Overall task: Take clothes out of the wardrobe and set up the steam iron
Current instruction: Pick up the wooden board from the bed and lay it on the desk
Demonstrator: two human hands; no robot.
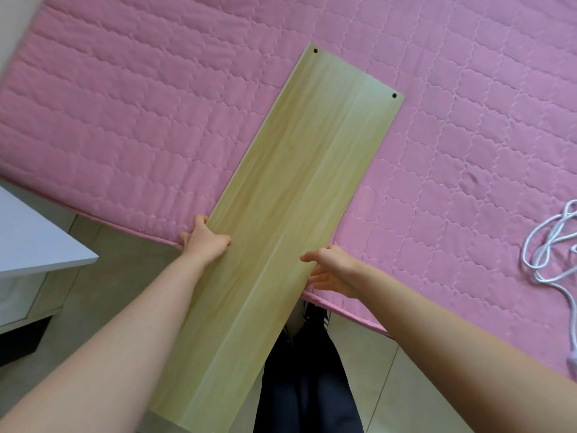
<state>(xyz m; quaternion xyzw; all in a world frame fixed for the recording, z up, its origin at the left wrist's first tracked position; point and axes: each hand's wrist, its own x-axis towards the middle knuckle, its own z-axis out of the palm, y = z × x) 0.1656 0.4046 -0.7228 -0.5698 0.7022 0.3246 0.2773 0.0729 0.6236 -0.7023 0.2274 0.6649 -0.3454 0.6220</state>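
A long pale wooden board [290,195] with two small dark holes at its far end lies lengthwise across the edge of a bed covered by a pink quilted sheet [140,120]. Its near end sticks out over the floor toward me. My left hand [204,240] grips the board's left edge, thumb on top. My right hand [334,271] holds the right edge, thumb on top and fingers spread underneath. No clothes, wardrobe or iron body are in view.
A white coiled cord [549,254] lies on the bed at the right edge. A white cabinet or table corner [37,242] stands at the left over a tiled floor [103,276]. My dark trousers [306,385] show below the board.
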